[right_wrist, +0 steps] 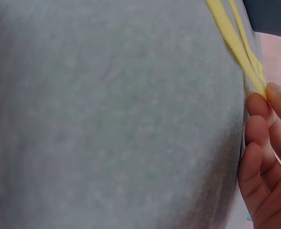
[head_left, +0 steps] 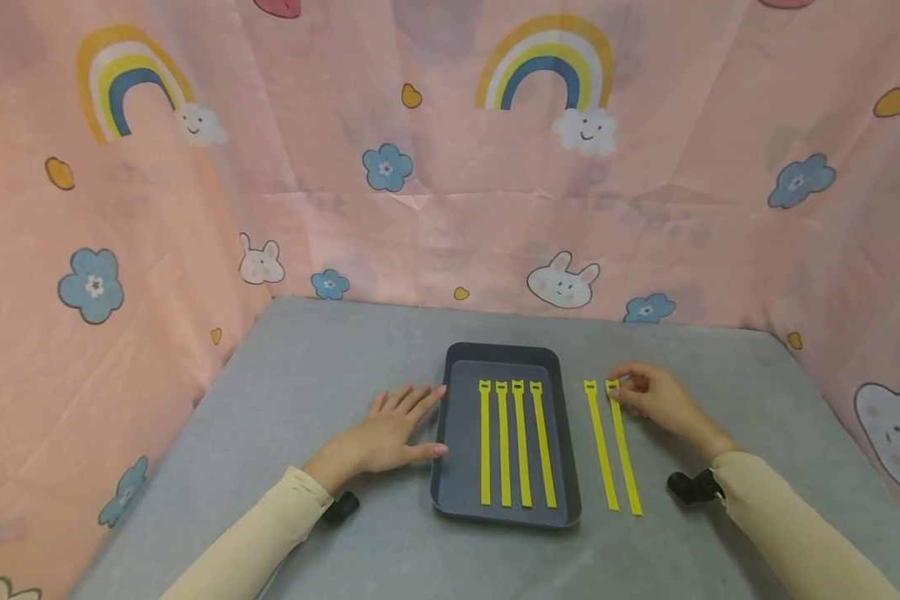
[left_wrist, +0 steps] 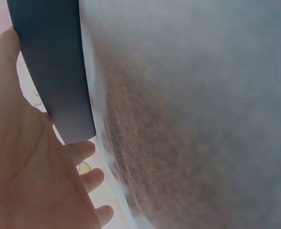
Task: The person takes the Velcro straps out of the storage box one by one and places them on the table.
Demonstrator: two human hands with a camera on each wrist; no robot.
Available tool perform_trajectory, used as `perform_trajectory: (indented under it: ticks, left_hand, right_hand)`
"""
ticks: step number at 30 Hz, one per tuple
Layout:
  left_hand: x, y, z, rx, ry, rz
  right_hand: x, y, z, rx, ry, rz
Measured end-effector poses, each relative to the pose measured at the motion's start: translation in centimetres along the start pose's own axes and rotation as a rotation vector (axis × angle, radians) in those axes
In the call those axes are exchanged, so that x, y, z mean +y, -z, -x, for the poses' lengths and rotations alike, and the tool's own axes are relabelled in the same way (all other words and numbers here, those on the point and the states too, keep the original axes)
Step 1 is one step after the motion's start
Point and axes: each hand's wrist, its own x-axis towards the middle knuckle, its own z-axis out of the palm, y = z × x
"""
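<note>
A dark grey tray (head_left: 461, 500) holds several yellow hook-and-loop cable ties (head_left: 505, 442), laid lengthwise side by side with their slotted heads at the far end. My left hand (head_left: 390, 432) is spread at the tray's left side, thumb and index fingertip at the rim. In the left wrist view the palm (left_wrist: 35, 162) faces the tray's outer wall (left_wrist: 54, 71). To the right of the tray, two more ties lie on the table. My right hand (head_left: 656, 402) pinches the slotted head of the outer cable tie (head_left: 627, 467) between thumb and index finger. The inner cable tie (head_left: 602, 450) lies just left of it.
The grey tabletop (head_left: 330, 350) runs back to a pink printed curtain (head_left: 435, 225), which also encloses both sides. A black wrist camera (head_left: 693, 487) sits under the right sleeve, another black one (head_left: 341, 507) under the left.
</note>
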Motion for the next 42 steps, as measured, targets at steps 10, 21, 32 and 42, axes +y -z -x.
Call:
perform_trajectory:
  ticks: [10, 21, 32, 42]
  left_hand:
    - [0.07, 0.25, 0.02, 0.010, -0.019, 0.010]
    - [0.01, 0.06, 0.09, 0.007, -0.011, 0.018]
    - [0.06, 0.15, 0.18, 0.004, -0.004, 0.012]
    - [-0.08, 0.02, 0.04, 0.001, 0.002, 0.010]
  right_hand:
    - [-0.05, -0.17, -0.17, 0.010, 0.015, 0.028]
    - [0.09, -0.32, -0.20, 0.016, 0.014, 0.027]
    - [0.21, -0.32, -0.40, 0.014, 0.019, 0.049]
    - [0.32, -0.49, -0.42, 0.028, 0.023, 0.052]
